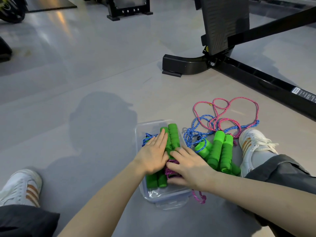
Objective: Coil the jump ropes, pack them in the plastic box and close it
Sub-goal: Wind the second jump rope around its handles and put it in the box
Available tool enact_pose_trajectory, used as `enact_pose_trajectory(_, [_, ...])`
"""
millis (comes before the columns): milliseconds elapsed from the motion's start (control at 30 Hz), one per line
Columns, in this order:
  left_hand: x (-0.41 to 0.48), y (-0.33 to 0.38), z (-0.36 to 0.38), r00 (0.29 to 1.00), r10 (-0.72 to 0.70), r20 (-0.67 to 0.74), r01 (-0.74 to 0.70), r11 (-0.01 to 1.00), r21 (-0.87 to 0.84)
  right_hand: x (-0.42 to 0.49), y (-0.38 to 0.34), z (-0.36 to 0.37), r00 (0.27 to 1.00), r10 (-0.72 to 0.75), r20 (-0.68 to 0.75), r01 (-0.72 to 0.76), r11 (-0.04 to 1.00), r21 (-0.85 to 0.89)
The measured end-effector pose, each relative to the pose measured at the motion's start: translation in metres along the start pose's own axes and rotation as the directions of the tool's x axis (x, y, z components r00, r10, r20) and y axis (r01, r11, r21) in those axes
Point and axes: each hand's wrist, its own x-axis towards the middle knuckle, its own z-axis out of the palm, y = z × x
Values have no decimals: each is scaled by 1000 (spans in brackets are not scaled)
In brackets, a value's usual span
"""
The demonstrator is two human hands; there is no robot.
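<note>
A clear plastic box [167, 195] sits on the floor between my legs. Inside lie green foam jump-rope handles [173, 136] with blue cord [147, 138] and purple cord [171, 165]. My left hand [154, 154] lies flat, fingers together, pressing on the handles in the box. My right hand [189, 166] rests on the purple cord at the box's right side, fingers spread. A loop of purple cord [199, 197] hangs over the box's near right rim. Right of the box lie more green handles [220, 151] with loose pink cord [227, 110] and blue cord [196, 132] sprawled on the floor.
My white shoes are at the left [20, 187] and at the right [254, 144], touching the loose handles. A black gym machine base [184, 65] stands beyond the ropes, its rail running to the right. More black equipment [130, 9] is at the far back.
</note>
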Motion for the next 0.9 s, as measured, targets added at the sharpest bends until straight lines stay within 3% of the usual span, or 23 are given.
enact_pose_trajectory(133, [-1,-4,-3,998,18,60,-19,1000,15,0,13,-6,998,-34,-53,32,999,-44])
enact_pose_trajectory(233, [0,-7,-8,992,5,123,1,999,-51,2,8,-3,996,51,-67,-49,998,37])
enact_pose_trajectory(333, [1,-9,-8,989,7,148,-1,999,-44,7,4,0,967,230,112,-242,963,116])
enact_pose_trajectory(400, [0,-7,-7,988,10,156,-14,1000,22,14,11,2,925,299,234,-323,944,72])
enact_pose_trajectory(500, [-2,-4,-4,990,-8,144,-6,996,94,27,19,-2,885,268,380,-285,958,-13])
enact_pose_trajectory(767, [-6,-3,-5,981,-106,162,74,979,190,33,22,7,890,185,416,-167,983,-80])
enact_pose_trajectory(900, [-5,-2,-8,968,-129,214,89,978,187,38,25,0,854,187,485,-161,982,-96])
